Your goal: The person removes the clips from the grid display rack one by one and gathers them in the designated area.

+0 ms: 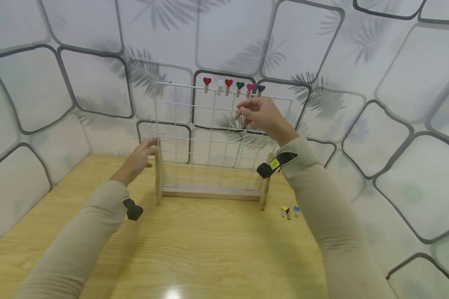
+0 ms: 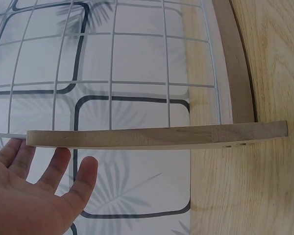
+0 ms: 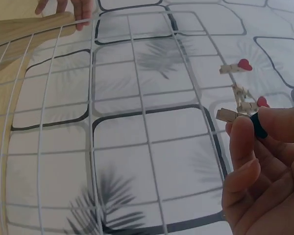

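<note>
My right hand [image 1: 262, 113] pinches a small wooden clothespin [image 1: 237, 114] between thumb and fingers, in front of the upper wires of a white wire grid rack [image 1: 192, 123]. In the right wrist view the clothespin [image 3: 227, 115] points left, and a dark heart [image 3: 258, 126] shows at the fingertips. Along the rack's top wire sit several heart clothespins: red [image 1: 207, 81], white [image 1: 220, 85], another red [image 1: 228, 84], green [image 1: 240, 87], pink [image 1: 250, 88] and dark blue [image 1: 260, 90]. My left hand [image 1: 136, 161] has its fingers extended, fingertips at the left wooden post [image 2: 122, 138].
A few more clothespins [image 1: 288, 213], with yellow, black and blue tops, lie on the wooden table [image 1: 194, 241] right of the rack. The rack stands on a wooden base [image 1: 209, 192] with a right post [image 1: 264, 189]. Behind it is a patterned wall covering [image 1: 97, 79].
</note>
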The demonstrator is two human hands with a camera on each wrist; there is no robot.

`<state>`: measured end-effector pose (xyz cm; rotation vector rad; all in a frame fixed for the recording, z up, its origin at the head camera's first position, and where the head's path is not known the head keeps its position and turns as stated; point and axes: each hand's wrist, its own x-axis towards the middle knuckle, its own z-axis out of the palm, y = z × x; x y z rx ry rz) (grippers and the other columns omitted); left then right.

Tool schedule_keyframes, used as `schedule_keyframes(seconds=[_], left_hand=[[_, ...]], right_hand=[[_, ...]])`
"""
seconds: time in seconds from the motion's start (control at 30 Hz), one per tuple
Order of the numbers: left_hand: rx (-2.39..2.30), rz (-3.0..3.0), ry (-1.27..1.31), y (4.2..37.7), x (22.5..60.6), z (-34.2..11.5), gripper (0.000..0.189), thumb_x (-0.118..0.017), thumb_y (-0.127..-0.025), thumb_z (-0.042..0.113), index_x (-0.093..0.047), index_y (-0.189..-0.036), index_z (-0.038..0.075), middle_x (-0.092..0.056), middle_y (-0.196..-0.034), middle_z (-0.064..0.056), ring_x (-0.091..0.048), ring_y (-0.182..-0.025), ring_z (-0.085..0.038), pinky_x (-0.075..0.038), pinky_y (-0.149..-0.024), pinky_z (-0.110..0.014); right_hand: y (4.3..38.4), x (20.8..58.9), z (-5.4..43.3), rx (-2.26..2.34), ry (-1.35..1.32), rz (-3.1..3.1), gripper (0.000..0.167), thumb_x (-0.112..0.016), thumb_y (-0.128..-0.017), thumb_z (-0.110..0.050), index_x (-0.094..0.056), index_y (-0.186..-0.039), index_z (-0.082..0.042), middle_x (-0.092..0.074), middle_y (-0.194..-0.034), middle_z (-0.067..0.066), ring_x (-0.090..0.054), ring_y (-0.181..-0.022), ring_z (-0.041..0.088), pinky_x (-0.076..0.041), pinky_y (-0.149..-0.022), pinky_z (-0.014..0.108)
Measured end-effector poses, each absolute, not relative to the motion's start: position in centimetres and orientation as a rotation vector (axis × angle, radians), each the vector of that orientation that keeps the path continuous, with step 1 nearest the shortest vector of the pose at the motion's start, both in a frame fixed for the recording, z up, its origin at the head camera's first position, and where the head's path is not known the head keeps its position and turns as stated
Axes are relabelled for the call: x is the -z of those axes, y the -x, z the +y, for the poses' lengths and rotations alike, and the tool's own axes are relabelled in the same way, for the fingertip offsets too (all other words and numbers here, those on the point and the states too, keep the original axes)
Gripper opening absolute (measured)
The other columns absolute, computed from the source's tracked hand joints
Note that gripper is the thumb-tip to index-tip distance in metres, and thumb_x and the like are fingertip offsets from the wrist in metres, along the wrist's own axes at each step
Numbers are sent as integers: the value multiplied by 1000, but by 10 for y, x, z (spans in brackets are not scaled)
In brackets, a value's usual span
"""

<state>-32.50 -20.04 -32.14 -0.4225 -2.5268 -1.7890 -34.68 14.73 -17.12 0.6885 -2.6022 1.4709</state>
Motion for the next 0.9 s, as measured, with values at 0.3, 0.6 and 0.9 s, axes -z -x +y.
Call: schedule_keyframes(seconds=[0.3,0.6,0.9], left_hand=[[1798,-2524,408,323,318,-205,57,-30,-106,25,-12,-154,1,-13,-159,-20,-21,-140,-42,-30,-102,-63],[1809,-2545,429,326,318,-207,57,-28,-107,28,-11,-154,2,-16,-157,-22,-22,-139,-43,-28,-104,-62],[1855,-2495,425,323,319,-200,57,-31,-106,28,-12,-153,2,-16,-157,-20,-24,-137,-42,-28,-102,-61]], right_hand=[[339,208,191,-1449,-616,-2692,31,-55,-100,-24,-60,-124,-5,-64,-110,12,-61,-84,24,-48,-65,33],[337,255,237,-1506,-469,-2714,33,-57,-100,-23,-59,-122,1,-64,-101,6,-61,-79,18,-49,-62,29],[334,306,286,-1597,-303,-2725,42,-56,-100,-24,-53,-128,7,-64,-101,4,-61,-76,11,-48,-61,26]])
